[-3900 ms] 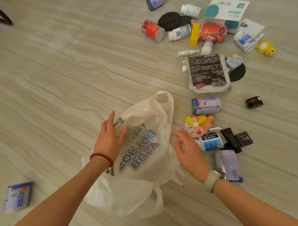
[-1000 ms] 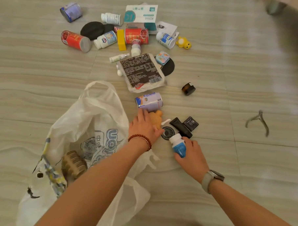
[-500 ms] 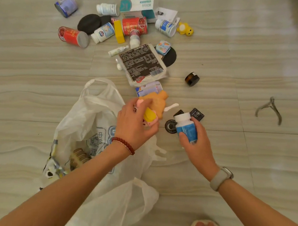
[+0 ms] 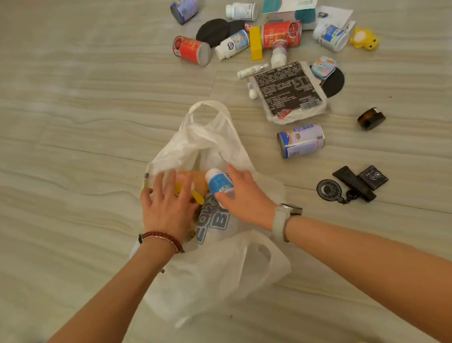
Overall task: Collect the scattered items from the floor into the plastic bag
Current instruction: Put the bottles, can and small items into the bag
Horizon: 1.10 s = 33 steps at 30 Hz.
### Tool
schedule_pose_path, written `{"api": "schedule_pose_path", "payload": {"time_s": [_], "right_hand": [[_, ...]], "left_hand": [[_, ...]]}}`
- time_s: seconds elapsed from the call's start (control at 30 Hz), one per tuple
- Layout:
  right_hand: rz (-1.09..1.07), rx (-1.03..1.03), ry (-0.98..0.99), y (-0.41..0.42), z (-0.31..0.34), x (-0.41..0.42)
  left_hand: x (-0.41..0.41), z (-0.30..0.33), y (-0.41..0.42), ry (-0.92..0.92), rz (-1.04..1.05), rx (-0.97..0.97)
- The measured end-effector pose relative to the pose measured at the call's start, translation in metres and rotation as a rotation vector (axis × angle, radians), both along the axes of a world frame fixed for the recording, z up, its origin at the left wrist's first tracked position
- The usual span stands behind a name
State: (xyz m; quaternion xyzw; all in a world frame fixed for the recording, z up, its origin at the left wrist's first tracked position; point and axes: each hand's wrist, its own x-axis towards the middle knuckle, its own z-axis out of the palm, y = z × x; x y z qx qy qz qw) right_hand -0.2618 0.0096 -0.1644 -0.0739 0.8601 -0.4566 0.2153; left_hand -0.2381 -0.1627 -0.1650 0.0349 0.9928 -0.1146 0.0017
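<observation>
Loading a limp plastic bag [image 4: 216, 270]: thin film, no stiffness, light; probably best held at a handle loop or the mouth edge.

The bag lies on the floor [image 4: 62, 126], mouth open between the forearms. The left hand [image 4: 167, 207], fingers spread and apart, releases an orange-and-yellow soft toy [image 4: 194, 184] inside. The right hand [image 4: 246, 196] is clamped on a blue-labelled white bottle [image 4: 219, 183], rigid and smooth, at the mouth. A blue-and-white can [image 4: 300, 141] lies near, uncollected.

A room in a home is being shown. A smooth tiled floor [image 4: 88, 120] is being seen, with home things spread over it: cans [image 4: 300, 141], small bottles [image 4: 231, 44], a yellow toy [image 4: 364, 38] and a plastic bag [image 4: 216, 270].
</observation>
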Motion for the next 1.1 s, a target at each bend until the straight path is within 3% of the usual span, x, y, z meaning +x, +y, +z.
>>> {"api": "schedule_pose_path", "payload": {"time_s": [0.13,0.3,0.57,0.67,0.73,0.83,1.0,1.1], "right_hand": [[0.097,-0.022,0.08,-0.002,0.001,0.002],[0.087,0.309,0.242,0.029,-0.026,0.02],[-0.115,0.428,-0.135,0.047,-0.064,-0.005],[-0.181,0.238,-0.16,0.035,-0.061,-0.01],[-0.255,0.102,-0.07,0.029,-0.055,-0.012],[-0.282,0.035,0.002,0.032,-0.048,-0.019],[-0.34,-0.149,-0.321,0.038,-0.044,-0.01],[-0.193,-0.038,-0.327,0.033,-0.054,0.0]], "left_hand": [[-0.001,-0.01,-0.002,-0.082,0.049,0.117],[0.011,-0.024,0.002,-0.077,0.046,0.199],[0.023,-0.024,0.024,-0.158,-0.078,0.252],[0.029,-0.029,0.024,-0.196,-0.089,0.216],[0.028,-0.031,0.022,-0.197,-0.09,0.184],[0.022,-0.028,0.021,-0.19,-0.051,0.183],[0.02,-0.03,0.021,-0.201,-0.004,0.206],[0.023,-0.032,0.02,-0.202,-0.016,0.202]]}}
